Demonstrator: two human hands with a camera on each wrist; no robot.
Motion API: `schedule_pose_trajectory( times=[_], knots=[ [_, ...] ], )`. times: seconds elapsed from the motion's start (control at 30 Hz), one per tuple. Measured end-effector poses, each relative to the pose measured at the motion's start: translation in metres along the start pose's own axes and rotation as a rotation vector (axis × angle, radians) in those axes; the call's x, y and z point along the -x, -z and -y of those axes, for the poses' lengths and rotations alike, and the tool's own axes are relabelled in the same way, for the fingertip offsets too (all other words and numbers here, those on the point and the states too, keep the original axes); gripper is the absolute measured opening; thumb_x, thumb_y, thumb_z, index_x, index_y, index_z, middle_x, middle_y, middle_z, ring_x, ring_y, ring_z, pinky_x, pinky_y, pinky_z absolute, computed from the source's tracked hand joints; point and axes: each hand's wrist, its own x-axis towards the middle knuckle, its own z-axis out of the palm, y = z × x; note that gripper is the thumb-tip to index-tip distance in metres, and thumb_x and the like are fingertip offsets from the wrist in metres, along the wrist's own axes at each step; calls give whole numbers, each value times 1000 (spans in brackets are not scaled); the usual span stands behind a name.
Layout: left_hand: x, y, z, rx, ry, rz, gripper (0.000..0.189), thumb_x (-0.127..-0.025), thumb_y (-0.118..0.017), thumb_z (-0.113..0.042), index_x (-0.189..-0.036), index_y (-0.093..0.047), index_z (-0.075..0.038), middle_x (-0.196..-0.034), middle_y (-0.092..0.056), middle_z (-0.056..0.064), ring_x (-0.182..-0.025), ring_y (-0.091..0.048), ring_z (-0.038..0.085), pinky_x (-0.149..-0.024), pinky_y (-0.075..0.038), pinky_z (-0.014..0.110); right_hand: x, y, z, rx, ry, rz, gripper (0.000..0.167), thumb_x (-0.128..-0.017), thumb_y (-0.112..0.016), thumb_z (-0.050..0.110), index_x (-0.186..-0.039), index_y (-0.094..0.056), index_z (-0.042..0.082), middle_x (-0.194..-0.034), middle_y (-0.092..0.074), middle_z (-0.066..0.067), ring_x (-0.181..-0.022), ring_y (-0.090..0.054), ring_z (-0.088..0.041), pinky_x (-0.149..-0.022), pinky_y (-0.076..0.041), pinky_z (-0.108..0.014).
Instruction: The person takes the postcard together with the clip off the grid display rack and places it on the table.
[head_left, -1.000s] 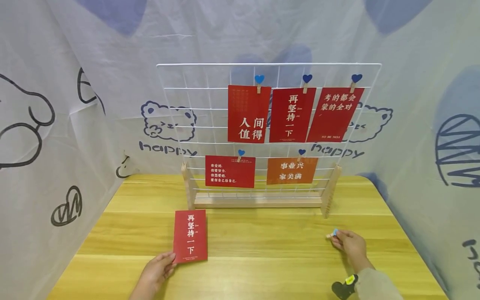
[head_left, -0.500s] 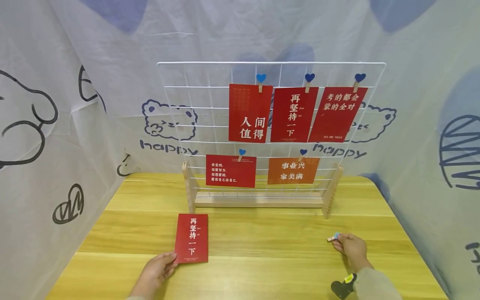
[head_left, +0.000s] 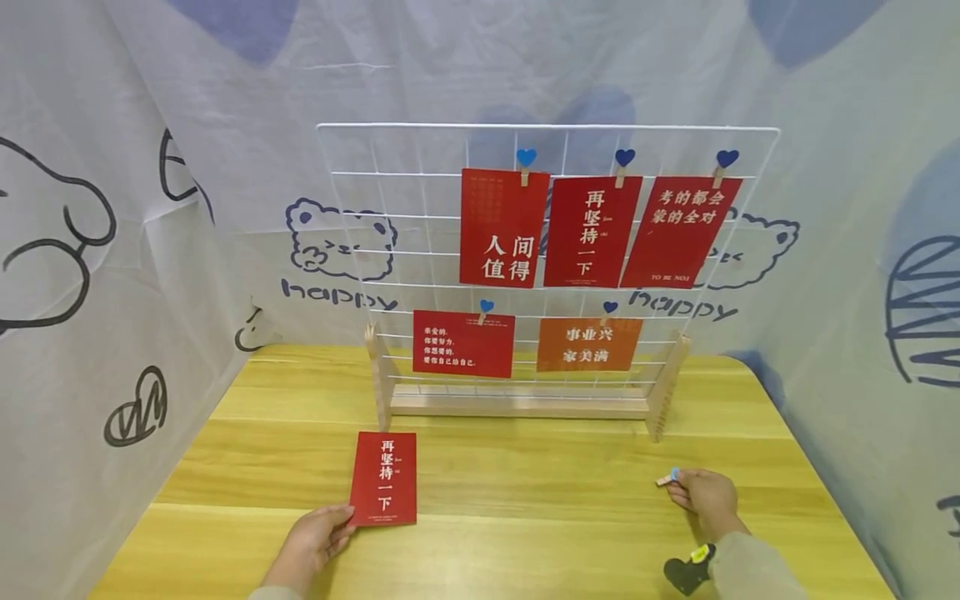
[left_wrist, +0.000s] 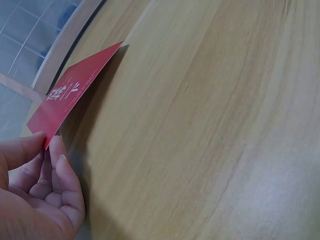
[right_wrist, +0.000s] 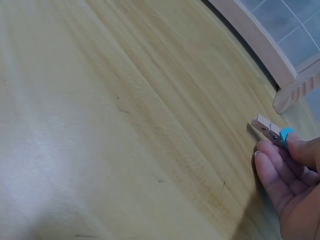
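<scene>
My left hand [head_left: 318, 537] pinches a red card [head_left: 384, 483] with white characters by its lower left edge. In the left wrist view the card [left_wrist: 75, 90] tilts above the wooden tabletop, thumb on top and fingers below. Over at the right, my right hand [head_left: 708, 496] holds a small wooden clothespin [head_left: 665, 479] with a light blue heart between thumb and fingers. The right wrist view shows this clothespin [right_wrist: 269, 129] just over the table, its tip pointing away from the hand. Its heart is partly covered by the thumb.
A white wire grid [head_left: 420, 127] on a wooden base [head_left: 517, 406] stands at the back. Heart clothespins hold several red cards [head_left: 592, 233] and an orange card [head_left: 589, 344] on it. A dark heart-shaped object [head_left: 686, 575] shows beside the right sleeve. Printed cloth [head_left: 75, 375] surrounds the table.
The red card's far edge has come down a little, in the left hand. The right hand and its clothespin have shifted slightly toward me. The camera view has moved a bit too.
</scene>
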Motion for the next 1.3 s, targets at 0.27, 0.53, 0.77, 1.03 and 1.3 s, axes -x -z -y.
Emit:
schedule_pose_trajectory(
  times=[0.27,0.53,0.77,1.03,1.3],
  knots=[
    [0,-1,0,-22,-9,-13,22,-83,-51,1,-99,-50,15,-64,-59,4,-56,-56,9,-57,-47,21,-3,2,1,38,0,35,33,-82,-50,-4,-104,-41,-26,-61,-59,-5,-56,-60,-11,-59,-51,-26],
    [1,-3,-1,-89,2,-44,24,-84,-47,3,-102,-47,18,-65,-58,5,-55,-56,9,-57,-48,21,-6,4,0,83,-6,57,33,-81,-50,-5,-104,-41,-27,-61,-59,-6,-57,-60,-12,-58,-51,-26],
    [2,-6,-2,-167,6,-76,21,-83,-46,4,-98,-47,19,-69,-57,9,-53,-55,8,-56,-49,21,-8,4,2,130,-23,37,30,-81,-49,-4,-103,-44,-25,-60,-59,-5,-56,-59,-12,-57,-51,-25],
    [-2,-8,-2,-220,-23,-105,19,-82,-48,3,-92,-49,18,-69,-56,10,-55,-53,10,-58,-49,25,-6,3,3,146,-4,21,30,-81,-48,-5,-103,-44,-25,-60,-58,-4,-55,-58,-10,-57,-50,-24],
    [0,-8,-7,-233,-21,-107,25,-81,-48,0,-95,-47,20,-68,-57,10,-55,-54,13,-58,-50,27,-8,4,0,149,-21,15,32,-81,-49,-2,-104,-44,-24,-62,-58,-3,-56,-59,-10,-58,-50,-24]
  ],
)
